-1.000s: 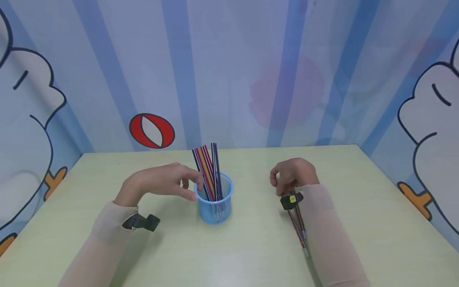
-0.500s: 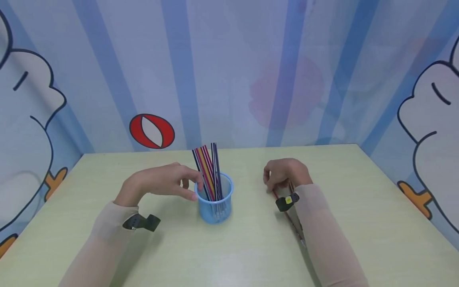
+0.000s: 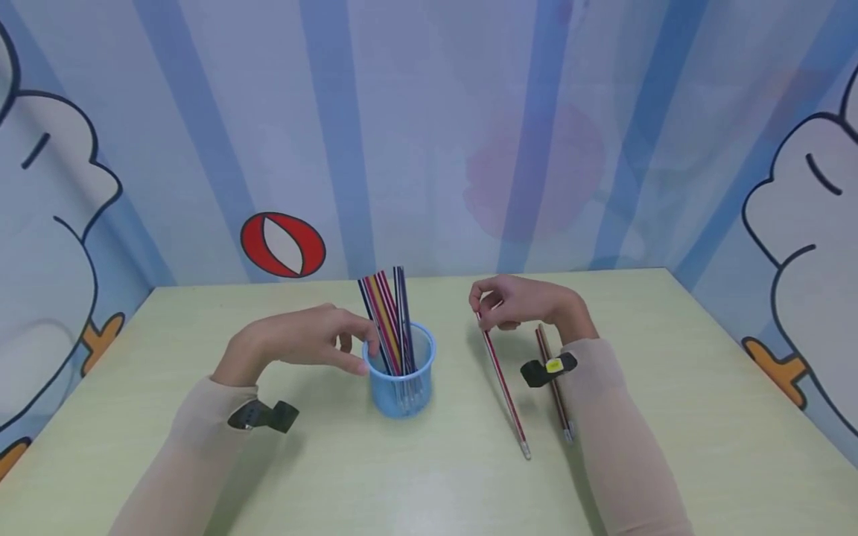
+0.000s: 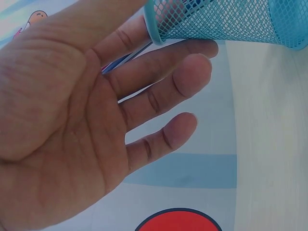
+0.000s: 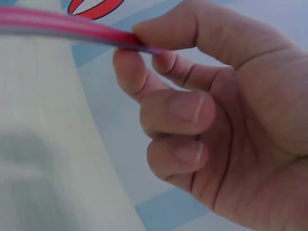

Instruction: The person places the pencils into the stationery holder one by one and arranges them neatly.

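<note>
A blue mesh cup (image 3: 401,387) stands mid-table with several striped pencils (image 3: 389,320) upright in it. My left hand (image 3: 358,346) rests against the cup's left side, thumb and fingertips touching it near the rim. In the left wrist view the left hand (image 4: 96,120) has its fingers fairly straight beside the mesh cup (image 4: 226,21). To the right of the cup, my right hand (image 3: 484,307) pinches the far end of a red striped pencil (image 3: 504,387), whose tip slants down toward me. The right wrist view shows the right hand (image 5: 192,110) pinching that pencil (image 5: 67,26) between thumb and forefinger.
A second pencil (image 3: 561,413) lies on the pale green table (image 3: 429,484) beside my right forearm, partly hidden by the wrist camera. Cartoon-printed walls close in the table on three sides.
My right hand has moved forward and to the left, drawing one pencil out from under the wrist and raising its far end. The other pencil stays on the table. The left hand has not moved.
</note>
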`<state>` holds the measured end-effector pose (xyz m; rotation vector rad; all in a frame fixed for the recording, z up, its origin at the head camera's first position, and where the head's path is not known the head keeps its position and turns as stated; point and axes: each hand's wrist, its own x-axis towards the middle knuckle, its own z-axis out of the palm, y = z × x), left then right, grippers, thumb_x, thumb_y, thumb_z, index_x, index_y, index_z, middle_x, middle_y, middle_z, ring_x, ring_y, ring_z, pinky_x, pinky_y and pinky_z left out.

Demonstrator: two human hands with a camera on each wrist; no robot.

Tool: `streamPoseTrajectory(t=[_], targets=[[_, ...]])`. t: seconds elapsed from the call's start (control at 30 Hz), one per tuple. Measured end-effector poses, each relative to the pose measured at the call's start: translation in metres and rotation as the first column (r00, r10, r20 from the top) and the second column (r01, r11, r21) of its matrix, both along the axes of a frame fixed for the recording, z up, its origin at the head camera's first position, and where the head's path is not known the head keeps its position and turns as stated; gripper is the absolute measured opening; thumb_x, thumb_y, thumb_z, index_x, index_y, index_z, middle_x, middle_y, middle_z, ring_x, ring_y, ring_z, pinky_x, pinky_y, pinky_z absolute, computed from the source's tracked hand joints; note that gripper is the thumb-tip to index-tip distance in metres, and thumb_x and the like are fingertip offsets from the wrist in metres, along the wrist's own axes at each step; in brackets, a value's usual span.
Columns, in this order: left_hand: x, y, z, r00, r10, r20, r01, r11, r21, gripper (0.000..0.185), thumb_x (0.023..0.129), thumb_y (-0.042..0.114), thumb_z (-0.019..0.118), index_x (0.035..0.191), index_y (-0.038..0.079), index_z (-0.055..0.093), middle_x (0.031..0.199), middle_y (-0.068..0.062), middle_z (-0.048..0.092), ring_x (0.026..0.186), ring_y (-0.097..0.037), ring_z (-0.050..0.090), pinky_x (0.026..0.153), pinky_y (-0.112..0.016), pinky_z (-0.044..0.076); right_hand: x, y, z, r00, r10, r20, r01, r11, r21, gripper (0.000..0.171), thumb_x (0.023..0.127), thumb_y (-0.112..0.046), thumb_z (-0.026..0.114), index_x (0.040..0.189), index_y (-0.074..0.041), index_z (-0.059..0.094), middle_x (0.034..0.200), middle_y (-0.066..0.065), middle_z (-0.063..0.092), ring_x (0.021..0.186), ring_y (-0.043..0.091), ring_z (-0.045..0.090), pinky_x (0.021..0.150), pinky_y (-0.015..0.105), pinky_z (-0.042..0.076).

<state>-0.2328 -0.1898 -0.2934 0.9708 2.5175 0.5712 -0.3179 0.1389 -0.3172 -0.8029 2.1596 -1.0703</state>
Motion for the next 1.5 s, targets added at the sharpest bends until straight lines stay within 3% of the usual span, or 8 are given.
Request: streamPoseTrajectory(t=[0.23, 0.47, 0.67, 0.83, 0.93, 1.07, 1.33, 1.5], targets=[[0.0, 0.0, 0.002, 1.0, -0.008, -0.013, 0.008, 1.0, 0.004, 0.023, 0.078, 0.04, 0.065, 0.097, 0.03, 0.057, 0.093, 0.015, 0.057, 0.084, -0.011, 0.053, 0.068, -0.03, 0.046, 0.003, 0.007, 0.019, 1.0, 0.017, 0.0, -0.016, 0.963, -0.269, 0.022, 0.083, -0.007, 0.059, 0.096, -0.001, 0.042, 0.071, 0.01, 0.045, 0.048, 0.017, 0.026, 0.047, 0.031, 0.027], [0.0, 0.0, 0.0, 1.0, -0.013, -0.005, 0.013, 1.0, 0.007, 0.028, 0.078, 0.043, 0.064, 0.099, 0.026, 0.057, 0.094, 0.015, 0.057, 0.084, -0.011, 0.054, 0.068, -0.03, 0.046, 0.013, 0.003, 0.039, 0.984, -0.145, -0.103, 0.083, 0.886, -0.456, 0.016, 0.085, -0.006, 0.054, 0.096, -0.004, 0.042, 0.08, 0.015, 0.052, 0.044, 0.015, 0.025, 0.043, 0.028, 0.024], [0.0, 0.0, 0.001, 1.0, -0.007, -0.004, 0.007, 1.0, 0.003, 0.028, 0.077, 0.043, 0.064, 0.099, 0.027, 0.058, 0.094, 0.015, 0.057, 0.085, -0.011, 0.054, 0.069, -0.029, 0.046, 0.024, -0.005, 0.055, 0.942, -0.293, -0.163, 0.136, 0.778, -0.613, 0.02, 0.086, -0.009, 0.057, 0.098, -0.004, 0.043, 0.071, 0.01, 0.05, 0.041, 0.019, 0.023, 0.04, 0.032, 0.02], [0.0, 0.001, 0.001, 1.0, -0.003, -0.002, 0.003, 1.0, 0.006, 0.026, 0.078, 0.039, 0.065, 0.099, 0.026, 0.058, 0.095, 0.015, 0.057, 0.085, -0.011, 0.054, 0.069, -0.029, 0.046, 0.034, -0.015, 0.064, 0.899, -0.414, -0.147, 0.199, 0.682, -0.703, 0.018, 0.086, -0.009, 0.056, 0.099, -0.005, 0.044, 0.082, 0.011, 0.053, 0.04, 0.016, 0.025, 0.038, 0.028, 0.022], [0.0, 0.001, 0.0, 1.0, -0.001, 0.001, 0.001, 1.0, 0.008, 0.025, 0.078, 0.04, 0.065, 0.099, 0.027, 0.058, 0.095, 0.015, 0.057, 0.085, -0.011, 0.054, 0.069, -0.029, 0.046, 0.04, -0.023, 0.067, 0.848, -0.498, -0.184, 0.227, 0.653, -0.723, 0.019, 0.085, -0.007, 0.057, 0.098, -0.004, 0.044, 0.088, 0.01, 0.051, 0.054, 0.013, 0.044, 0.043, 0.022, 0.033], [0.0, 0.001, 0.0, 1.0, -0.004, 0.0, 0.004, 1.0, 0.003, 0.028, 0.076, 0.046, 0.064, 0.098, 0.029, 0.057, 0.096, 0.016, 0.057, 0.085, -0.011, 0.054, 0.069, -0.029, 0.046, 0.048, -0.035, 0.07, 0.78, -0.56, -0.279, 0.229, 0.67, -0.706, 0.021, 0.083, -0.005, 0.057, 0.099, -0.001, 0.044, 0.087, 0.008, 0.048, 0.086, 0.018, 0.053, 0.061, 0.023, 0.044], [-0.001, 0.001, 0.0, 1.0, -0.001, -0.012, 0.001, 1.0, -0.01, 0.027, 0.077, 0.045, 0.063, 0.098, 0.03, 0.057, 0.095, 0.016, 0.057, 0.085, -0.01, 0.054, 0.069, -0.029, 0.046, 0.058, -0.058, 0.069, 0.726, -0.544, -0.421, 0.2, 0.753, -0.627, 0.02, 0.083, -0.006, 0.059, 0.1, -0.002, 0.049, 0.089, 0.011, 0.056, 0.086, 0.019, 0.056, 0.068, 0.029, 0.05], [0.0, 0.001, -0.001, 1.0, -0.021, -0.022, 0.021, 1.0, -0.003, 0.023, 0.079, 0.041, 0.063, 0.098, 0.03, 0.058, 0.095, 0.017, 0.057, 0.084, -0.009, 0.054, 0.069, -0.028, 0.046, 0.056, -0.071, 0.057, 0.7, -0.504, -0.506, 0.181, 0.81, -0.557, 0.017, 0.083, -0.01, 0.06, 0.099, -0.009, 0.053, 0.087, 0.006, 0.06, 0.082, 0.016, 0.057, 0.066, 0.031, 0.05]])
